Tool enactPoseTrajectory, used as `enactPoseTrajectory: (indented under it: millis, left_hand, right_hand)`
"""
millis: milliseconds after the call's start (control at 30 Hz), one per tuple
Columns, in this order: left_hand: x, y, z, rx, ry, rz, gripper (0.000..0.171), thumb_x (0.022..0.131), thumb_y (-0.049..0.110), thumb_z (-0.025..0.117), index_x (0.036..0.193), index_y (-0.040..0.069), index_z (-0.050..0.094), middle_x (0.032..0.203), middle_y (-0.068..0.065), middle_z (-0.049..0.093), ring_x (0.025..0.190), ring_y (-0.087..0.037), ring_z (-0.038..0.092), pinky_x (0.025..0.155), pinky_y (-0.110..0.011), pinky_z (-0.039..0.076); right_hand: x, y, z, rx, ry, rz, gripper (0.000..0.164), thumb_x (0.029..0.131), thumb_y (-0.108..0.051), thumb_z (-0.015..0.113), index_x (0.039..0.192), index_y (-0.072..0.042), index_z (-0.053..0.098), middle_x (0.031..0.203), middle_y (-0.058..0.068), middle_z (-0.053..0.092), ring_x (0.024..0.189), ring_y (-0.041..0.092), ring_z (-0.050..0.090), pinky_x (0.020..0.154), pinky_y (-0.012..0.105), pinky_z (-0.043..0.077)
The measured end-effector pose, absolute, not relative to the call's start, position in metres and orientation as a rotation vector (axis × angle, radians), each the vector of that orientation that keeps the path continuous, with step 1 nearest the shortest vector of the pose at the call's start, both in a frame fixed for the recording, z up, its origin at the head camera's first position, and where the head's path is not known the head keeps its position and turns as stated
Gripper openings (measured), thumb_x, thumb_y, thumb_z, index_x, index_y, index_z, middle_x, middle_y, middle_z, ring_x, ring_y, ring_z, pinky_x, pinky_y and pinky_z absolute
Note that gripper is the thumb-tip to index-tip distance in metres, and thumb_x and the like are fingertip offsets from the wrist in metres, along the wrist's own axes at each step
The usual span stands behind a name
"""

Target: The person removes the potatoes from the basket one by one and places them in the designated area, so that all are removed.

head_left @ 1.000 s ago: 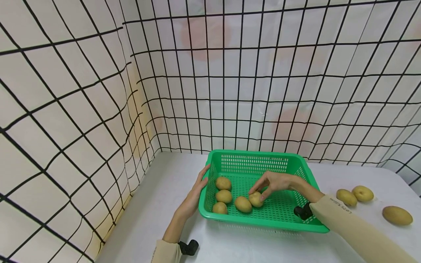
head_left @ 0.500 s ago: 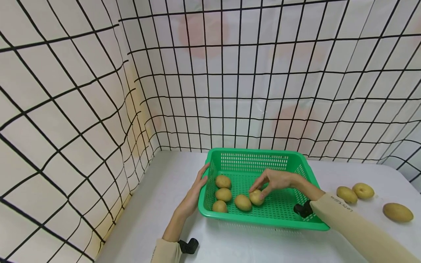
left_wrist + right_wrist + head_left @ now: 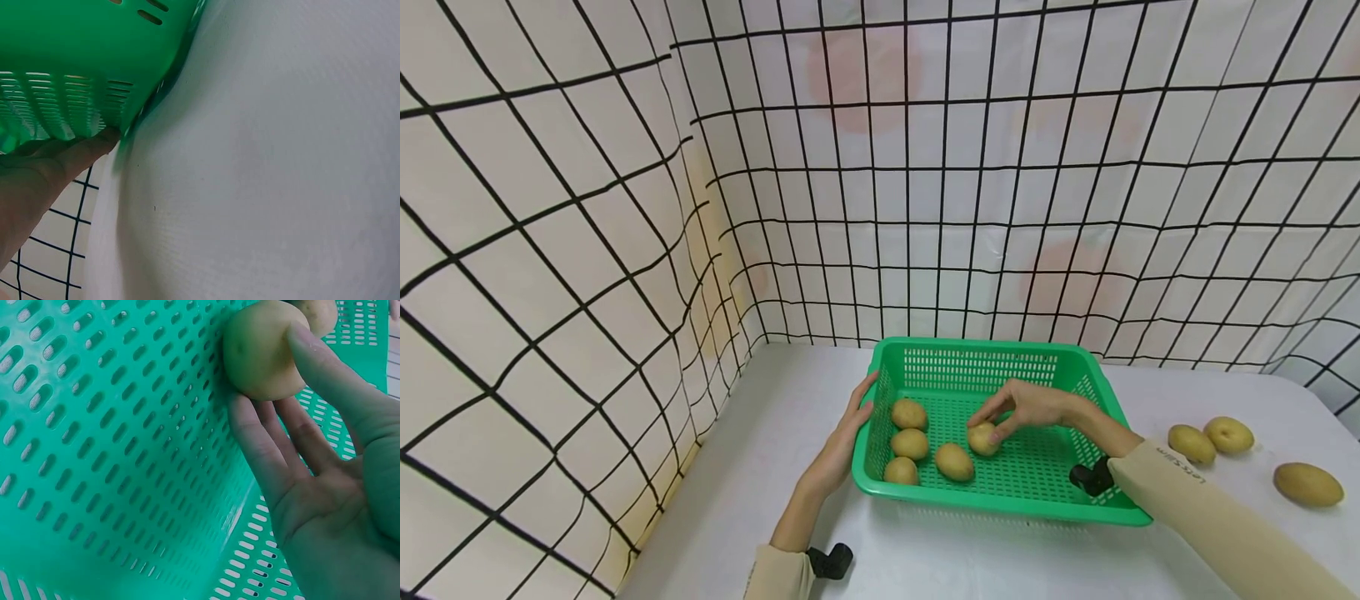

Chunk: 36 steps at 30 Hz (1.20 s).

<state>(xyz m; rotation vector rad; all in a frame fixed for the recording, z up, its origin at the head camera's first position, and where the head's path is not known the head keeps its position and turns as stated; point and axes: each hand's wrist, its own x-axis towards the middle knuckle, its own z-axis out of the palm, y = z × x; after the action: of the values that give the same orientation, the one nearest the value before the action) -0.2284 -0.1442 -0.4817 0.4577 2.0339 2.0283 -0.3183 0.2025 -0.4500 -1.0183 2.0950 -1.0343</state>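
My right hand (image 3: 1026, 406) pinches a potato (image 3: 983, 439) between thumb and fingertips, close over the slotted floor of a green plastic basket (image 3: 1000, 505). The right wrist view shows the thumb on one side of the potato (image 3: 262, 350) and the fingers under its other side. Beside it lies another potato (image 3: 954, 462), a small gap apart. Three more, a back potato (image 3: 909, 414), a middle potato (image 3: 910, 445) and a front potato (image 3: 901, 472), line the basket's left wall. My left hand (image 3: 838, 446) rests with extended fingers against that wall from outside, its fingers (image 3: 94, 150) touching the green plastic.
On the white table (image 3: 737, 467), right of the basket, lie two potatoes side by side, a darker potato (image 3: 1191, 444) and a paler potato (image 3: 1228, 435). A longer potato (image 3: 1308, 484) is farther right. Black wire grid (image 3: 947, 200) stands behind and to the left.
My right hand has shifted the pinched potato slightly toward the back of the basket, away from the potato beside it. The left hand keeps its place on the basket.
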Motion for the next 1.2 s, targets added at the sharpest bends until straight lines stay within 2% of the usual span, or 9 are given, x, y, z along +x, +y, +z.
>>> enactPoseTrajectory:
  millis: [100, 167, 367, 667, 800, 900, 1100, 1200]
  left_hand:
    - [-0.228, -0.144, -0.481, 0.460, 2.033, 2.028, 0.052, 0.113, 0.046, 0.026, 0.163, 0.045, 0.011, 0.175, 0.002, 0.000, 0.162, -0.033, -0.003, 0.124, -0.072, 0.006]
    - [-0.229, -0.144, -0.481, 0.460, 2.032, 2.027, 0.052, 0.113, 0.045, 0.026, 0.163, 0.044, 0.011, 0.175, 0.002, 0.000, 0.162, -0.033, -0.003, 0.124, -0.072, 0.006]
    - [-0.229, -0.144, -0.481, 0.461, 2.035, 2.028, 0.052, 0.113, 0.045, 0.025, 0.164, 0.044, 0.011, 0.175, 0.002, 0.000, 0.162, -0.033, -0.003, 0.124, -0.072, 0.007]
    - [-0.228, -0.144, -0.482, 0.464, 2.036, 2.033, 0.052, 0.113, 0.044, 0.025, 0.164, 0.043, 0.011, 0.175, 0.002, 0.000, 0.162, -0.033, -0.003, 0.124, -0.073, 0.006]
    - [-0.228, -0.144, -0.482, 0.469, 2.039, 2.028, 0.052, 0.113, 0.045, 0.025, 0.164, 0.044, 0.011, 0.175, 0.002, 0.000, 0.162, -0.033, -0.003, 0.124, -0.072, 0.006]
    - [-0.228, -0.145, -0.482, 0.471, 2.036, 2.033, 0.052, 0.113, 0.045, 0.025, 0.163, 0.044, 0.011, 0.175, 0.003, 0.000, 0.162, -0.032, -0.003, 0.124, -0.072, 0.006]
    - [-0.228, -0.144, -0.482, 0.462, 2.026, 2.038, 0.052, 0.113, 0.045, 0.026, 0.163, 0.045, 0.012, 0.174, 0.003, 0.001, 0.162, -0.031, -0.002, 0.125, -0.070, 0.006]
    - [-0.228, -0.144, -0.482, 0.462, 2.022, 2.040, 0.052, 0.113, 0.044, 0.025, 0.163, 0.044, 0.011, 0.175, 0.002, 0.001, 0.162, -0.032, -0.002, 0.125, -0.070, 0.007]
  right_hand:
    - [-0.318, 0.203, -0.451, -1.035, 2.091, -1.030, 0.039, 0.091, -0.013, 0.079, 0.127, -0.003, 0.073, 0.131, 0.015, 0.072, 0.125, 0.037, 0.065, 0.105, 0.051, 0.054]
    - [-0.318, 0.203, -0.451, -1.042, 2.088, -1.030, 0.039, 0.090, -0.013, 0.079, 0.127, -0.002, 0.073, 0.131, 0.015, 0.071, 0.126, 0.038, 0.064, 0.105, 0.057, 0.052]
    - [-0.318, 0.202, -0.451, -1.065, 2.092, -1.013, 0.040, 0.091, -0.014, 0.079, 0.128, 0.000, 0.072, 0.133, 0.017, 0.070, 0.127, 0.040, 0.064, 0.105, 0.060, 0.051]
    - [-0.319, 0.201, -0.448, -1.122, 2.083, -1.049, 0.042, 0.091, -0.012, 0.078, 0.128, 0.004, 0.070, 0.132, 0.021, 0.069, 0.125, 0.035, 0.066, 0.104, 0.055, 0.053]
    - [-0.320, 0.202, -0.445, -1.105, 2.099, -1.086, 0.042, 0.091, -0.013, 0.078, 0.129, 0.004, 0.069, 0.132, 0.018, 0.070, 0.124, 0.025, 0.068, 0.106, 0.052, 0.053]
    - [-0.321, 0.203, -0.443, -1.086, 2.127, -1.103, 0.041, 0.091, -0.014, 0.079, 0.129, -0.001, 0.072, 0.131, 0.013, 0.072, 0.121, 0.018, 0.068, 0.104, 0.045, 0.055]
    - [-0.322, 0.205, -0.438, -1.031, 2.158, -1.135, 0.039, 0.091, -0.017, 0.079, 0.129, -0.009, 0.074, 0.132, 0.012, 0.072, 0.124, 0.024, 0.067, 0.096, 0.026, 0.057]
    - [-0.321, 0.206, -0.434, -1.001, 2.194, -1.155, 0.039, 0.091, -0.017, 0.080, 0.129, -0.009, 0.073, 0.132, 0.012, 0.071, 0.126, 0.031, 0.065, 0.096, 0.023, 0.056]
